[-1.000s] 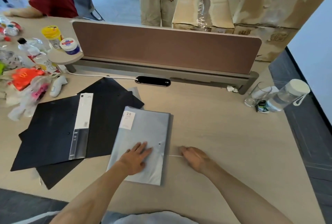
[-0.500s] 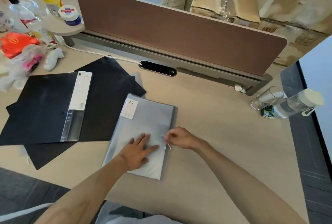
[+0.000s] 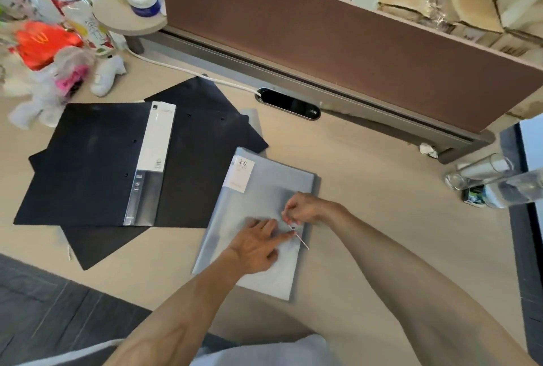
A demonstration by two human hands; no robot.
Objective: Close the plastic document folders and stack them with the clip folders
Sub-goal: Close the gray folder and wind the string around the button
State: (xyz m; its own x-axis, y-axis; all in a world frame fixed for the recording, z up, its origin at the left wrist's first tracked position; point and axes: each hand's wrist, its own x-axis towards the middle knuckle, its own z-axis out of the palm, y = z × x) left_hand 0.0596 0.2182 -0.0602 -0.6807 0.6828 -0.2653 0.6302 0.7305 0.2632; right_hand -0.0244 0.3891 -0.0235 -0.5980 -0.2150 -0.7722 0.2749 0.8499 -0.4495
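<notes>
A grey translucent document folder with a white "20" label lies shut on the desk in front of me. My left hand rests flat on its cover, forefinger beside a small dark button. My right hand pinches a thin white string at that button near the folder's right edge. To the left lie black clip folders; the top one is spread open with a white spine label, and others fan out beneath it.
Bottles, a jar, plastic bags and a red wrapper crowd the far left. A brown divider panel with a cable slot runs across the back. A glass and a water bottle lie at right near the desk edge. A person stands behind the divider by cardboard boxes.
My right hand moved from the bare desk onto the grey folder and took hold of the string at its button. My left hand stayed on the cover. The view tilted downward and closer.
</notes>
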